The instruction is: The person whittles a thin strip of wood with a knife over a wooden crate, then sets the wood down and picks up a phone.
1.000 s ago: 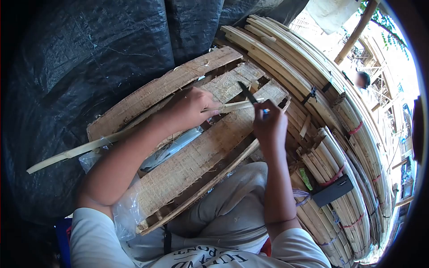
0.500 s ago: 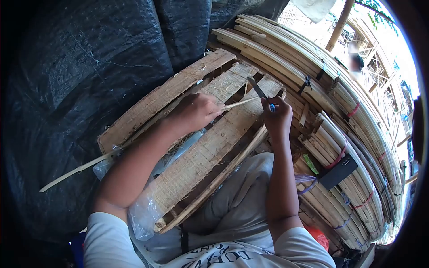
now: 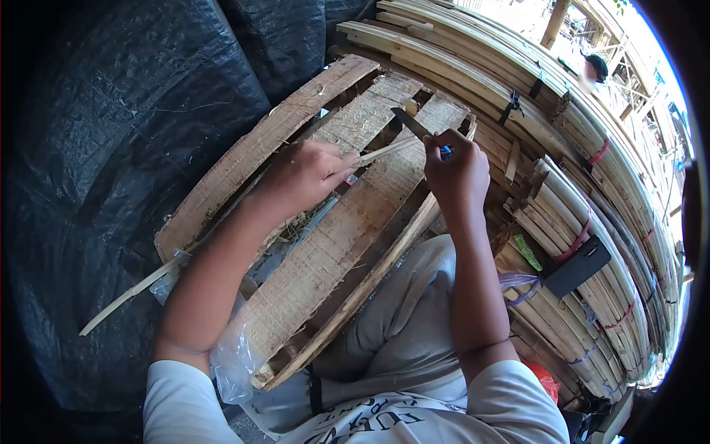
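My left hand [image 3: 310, 172] is closed round a thin wooden strip [image 3: 386, 149] above the slats of a rough wooden pallet [image 3: 325, 260]. The strip's other end [image 3: 129, 294] sticks out past my left forearm at the lower left. In my right hand [image 3: 458, 164] is a knife [image 3: 409, 122] with a dark blade pointing up and left. A bit of blue shows between the fingers there. The strip's right end lies close to the blade; whether they touch I cannot tell.
Tied bundles of wooden strips [image 3: 577, 214] fill the right side, with a black phone-like object [image 3: 577, 267] on them. A dark tarpaulin [image 3: 140, 133] hangs at the left. Clear plastic [image 3: 235, 362] lies at the pallet's near end. A person in a dark cap [image 3: 594, 69] is far off.
The view has shifted slightly. Both hands still hold the strip and the knife, with the blade now tilted further left. The distant person's head shows more plainly.
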Demonstrator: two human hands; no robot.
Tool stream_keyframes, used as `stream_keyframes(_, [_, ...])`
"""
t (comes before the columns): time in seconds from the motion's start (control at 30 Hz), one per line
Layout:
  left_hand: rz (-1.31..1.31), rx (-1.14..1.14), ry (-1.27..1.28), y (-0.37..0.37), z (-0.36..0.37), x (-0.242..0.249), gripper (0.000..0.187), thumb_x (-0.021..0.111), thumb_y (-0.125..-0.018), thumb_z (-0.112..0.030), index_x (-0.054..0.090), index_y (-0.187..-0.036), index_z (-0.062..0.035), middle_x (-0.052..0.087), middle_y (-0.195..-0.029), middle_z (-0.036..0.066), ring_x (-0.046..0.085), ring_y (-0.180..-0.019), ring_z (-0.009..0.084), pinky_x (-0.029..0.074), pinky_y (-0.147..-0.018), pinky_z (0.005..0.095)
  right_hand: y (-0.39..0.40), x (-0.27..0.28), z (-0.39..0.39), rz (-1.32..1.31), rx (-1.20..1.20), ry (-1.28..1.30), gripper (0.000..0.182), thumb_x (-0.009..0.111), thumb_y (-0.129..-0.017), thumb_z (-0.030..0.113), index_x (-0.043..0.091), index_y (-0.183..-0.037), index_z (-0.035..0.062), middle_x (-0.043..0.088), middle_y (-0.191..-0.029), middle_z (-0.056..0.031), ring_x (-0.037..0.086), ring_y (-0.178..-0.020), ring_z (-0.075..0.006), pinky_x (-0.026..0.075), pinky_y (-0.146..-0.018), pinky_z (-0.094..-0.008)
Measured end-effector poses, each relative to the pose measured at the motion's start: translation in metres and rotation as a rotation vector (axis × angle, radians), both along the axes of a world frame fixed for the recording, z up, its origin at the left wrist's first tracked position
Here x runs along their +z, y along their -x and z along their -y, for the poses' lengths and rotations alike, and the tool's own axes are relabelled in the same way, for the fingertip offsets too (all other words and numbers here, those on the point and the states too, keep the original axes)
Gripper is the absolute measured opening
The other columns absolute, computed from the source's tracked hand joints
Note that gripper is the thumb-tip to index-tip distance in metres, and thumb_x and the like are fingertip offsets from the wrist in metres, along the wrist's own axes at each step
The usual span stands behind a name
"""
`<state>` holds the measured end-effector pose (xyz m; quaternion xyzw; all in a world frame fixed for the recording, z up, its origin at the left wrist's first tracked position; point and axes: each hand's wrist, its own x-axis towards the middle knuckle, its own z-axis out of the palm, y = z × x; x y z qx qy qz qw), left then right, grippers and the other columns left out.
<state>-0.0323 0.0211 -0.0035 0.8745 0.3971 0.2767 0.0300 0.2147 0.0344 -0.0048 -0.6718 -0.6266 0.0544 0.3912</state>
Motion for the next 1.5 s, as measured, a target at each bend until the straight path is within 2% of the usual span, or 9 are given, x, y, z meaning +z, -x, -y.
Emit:
stream_keyframes(0.3, [-0.007, 0.045, 0.097, 0.006, -0.005, 0.003, 0.022, 0.076, -0.093, -0.013, 0.079, -0.111, -0.001, 0.071, -0.081, 0.019, 0.07, -0.071, 0.029, 0.053, -0.068, 0.0393, 0.016, 0.001, 0.016, -0.011, 0.117, 0.097, 0.012, 0.07, -0.093, 0.023, 0.08, -0.097, 0.0202, 0.074, -0.079, -0.0183, 0.074, -0.075, -0.0385, 0.057, -0.072, -0.0473])
stream_keyframes(0.43, [0.018, 0.012, 0.099, 0.006, -0.005, 0.002, 0.023, 0.076, -0.094, -0.014, 0.078, -0.112, -0.0009, 0.07, -0.079, 0.019, 0.069, -0.07, 0.0291, 0.053, -0.068, 0.0399, 0.005, 0.011, 0.004, 0.069, -0.098, 0.061, 0.01, 0.071, -0.092, 0.022, 0.078, -0.094, 0.0154, 0.074, -0.079, -0.0176, 0.073, -0.077, -0.0398, 0.057, -0.071, -0.0476])
stream_keyframes(0.77, [0.017, 0.01, 0.082, 0.008, -0.006, -0.002, 0.024, 0.075, -0.095, -0.016, 0.078, -0.114, -0.0022, 0.067, -0.076, 0.017, 0.065, -0.068, 0.0271, 0.052, -0.068, 0.04, 0.024, 0.007, 0.024, -0.044, 0.132, 0.137, 0.015, 0.073, -0.092, 0.029, 0.08, -0.098, 0.016, 0.073, -0.078, -0.0202, 0.073, -0.076, -0.0412, 0.057, -0.074, -0.0483])
stream_keyframes(1.03, [0.01, 0.021, 0.078, 0.003, 0.0, 0.0, 0.021, 0.075, -0.094, -0.015, 0.079, -0.109, -0.0014, 0.067, -0.075, 0.016, 0.064, -0.067, 0.028, 0.052, -0.066, 0.0409, 0.012, 0.007, 0.009, 0.016, 0.017, 0.055, 0.016, 0.073, -0.092, 0.026, 0.078, -0.096, 0.0105, 0.074, -0.085, -0.0213, 0.073, -0.083, -0.0419, 0.057, -0.076, -0.0499])
stream_keyframes(1.1, [-0.047, 0.029, 0.051, 0.001, 0.004, 0.005, 0.02, 0.075, -0.093, -0.013, 0.079, -0.108, -0.0017, 0.068, -0.076, 0.017, 0.065, -0.068, 0.0289, 0.052, -0.067, 0.0414, -0.003, 0.01, 0.0, -0.034, 0.074, 0.138, 0.017, 0.074, -0.092, 0.026, 0.077, -0.098, 0.0098, 0.074, -0.086, -0.0225, 0.073, -0.084, -0.0424, 0.057, -0.077, -0.0499])
stream_keyframes(1.27, [0.007, 0.008, 0.055, 0.004, 0.001, 0.001, 0.021, 0.076, -0.093, -0.015, 0.079, -0.109, -0.0024, 0.07, -0.08, 0.018, 0.068, -0.072, 0.0302, 0.054, -0.069, 0.0419, -0.005, -0.001, 0.004, -0.084, 0.165, -0.116, 0.016, 0.075, -0.092, 0.019, 0.075, -0.095, 0.0039, 0.072, -0.078, -0.0218, 0.072, -0.073, -0.041, 0.056, -0.07, -0.0448])
stream_keyframes(1.33, [0.019, 0.008, 0.049, 0.005, 0.0, 0.0, 0.022, 0.076, -0.093, -0.017, 0.079, -0.109, -0.0026, 0.071, -0.081, 0.018, 0.069, -0.074, 0.0312, 0.054, -0.071, 0.0428, -0.012, 0.015, 0.017, -0.294, 0.214, -0.06, 0.01, 0.076, -0.091, 0.011, 0.073, -0.092, 0.0024, 0.071, -0.076, -0.0216, 0.071, -0.067, -0.0362, 0.054, -0.066, -0.0396])
stream_keyframes(1.37, [0.036, 0.051, 0.059, 0.005, 0.001, -0.002, 0.023, 0.076, -0.093, -0.018, 0.079, -0.109, -0.0024, 0.072, -0.082, 0.018, 0.069, -0.075, 0.0326, 0.055, -0.072, 0.044, -0.018, 0.026, 0.027, -0.29, 0.275, -0.061, 0.009, 0.078, -0.089, 0.008, 0.071, -0.09, 0.0023, 0.07, -0.074, -0.0195, 0.071, -0.065, -0.0307, 0.053, -0.064, -0.0358])
stream_keyframes(1.5, [-0.076, 0.146, 0.179, 0.003, 0.006, 0.01, 0.025, 0.075, -0.094, -0.021, 0.078, -0.112, -0.0027, 0.074, -0.09, 0.019, 0.072, -0.083, 0.0362, 0.057, -0.078, 0.045, -0.044, 0.025, 0.038, -0.143, 0.628, -0.003, 0.012, 0.082, -0.085, 0.008, 0.074, -0.093, 0.0033, 0.07, -0.075, -0.0144, 0.07, -0.066, -0.0282, 0.053, -0.065, -0.0362])
